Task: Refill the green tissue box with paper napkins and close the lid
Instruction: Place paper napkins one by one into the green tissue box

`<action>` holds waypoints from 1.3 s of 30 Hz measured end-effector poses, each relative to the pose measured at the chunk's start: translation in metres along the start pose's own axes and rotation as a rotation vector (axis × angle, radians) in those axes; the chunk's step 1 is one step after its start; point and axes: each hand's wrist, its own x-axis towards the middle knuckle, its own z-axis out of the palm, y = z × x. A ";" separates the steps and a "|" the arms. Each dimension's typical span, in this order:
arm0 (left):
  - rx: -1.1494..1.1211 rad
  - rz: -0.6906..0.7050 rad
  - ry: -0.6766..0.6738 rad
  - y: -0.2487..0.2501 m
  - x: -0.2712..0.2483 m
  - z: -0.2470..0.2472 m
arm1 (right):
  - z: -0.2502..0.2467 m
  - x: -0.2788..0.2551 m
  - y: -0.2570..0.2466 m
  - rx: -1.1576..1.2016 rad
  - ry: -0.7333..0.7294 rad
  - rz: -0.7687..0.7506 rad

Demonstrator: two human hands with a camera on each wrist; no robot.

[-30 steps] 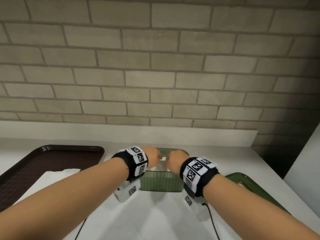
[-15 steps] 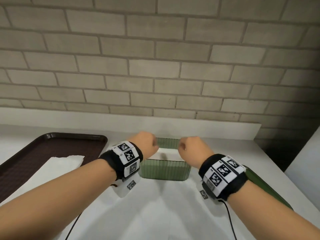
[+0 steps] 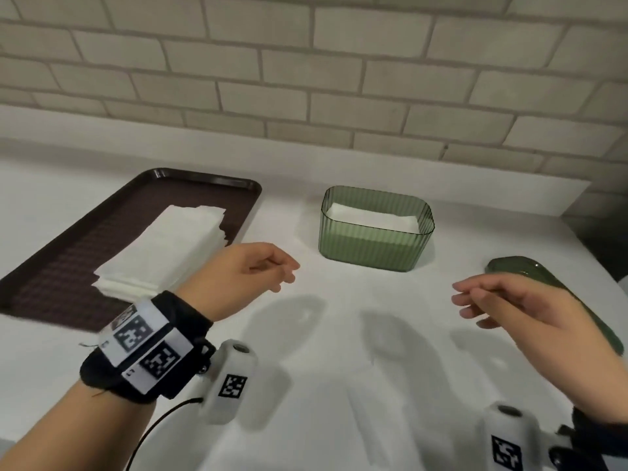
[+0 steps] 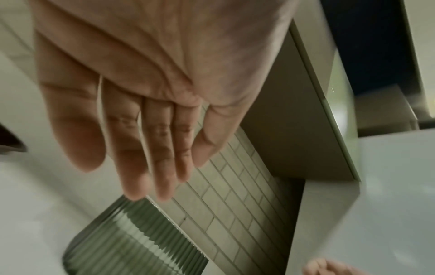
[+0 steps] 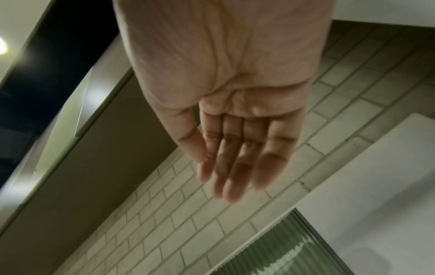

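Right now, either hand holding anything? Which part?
Nothing held. Left hand and right hand hover empty over the counter, fingers relaxed; lid lies untouched.

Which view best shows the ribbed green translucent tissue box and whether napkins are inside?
The head view: the ribbed green translucent tissue box appears whole, lid off, white napkins inside. The left wrist view shows only a blurred corner of its ribbed wall; the right wrist view shows a wall section; neither shows the inside.

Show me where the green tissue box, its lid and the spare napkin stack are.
green tissue box [image 3: 368, 248]: head view, on its ribbed front wall.
lid [image 3: 516, 269]: head view, on its far end, above the right hand.
napkin stack [image 3: 166, 248]: head view, on the top sheet, on the brown tray.
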 end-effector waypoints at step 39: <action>0.154 0.031 -0.205 -0.115 -0.072 -0.078 | 0.173 0.010 -0.032 -0.506 -0.288 0.405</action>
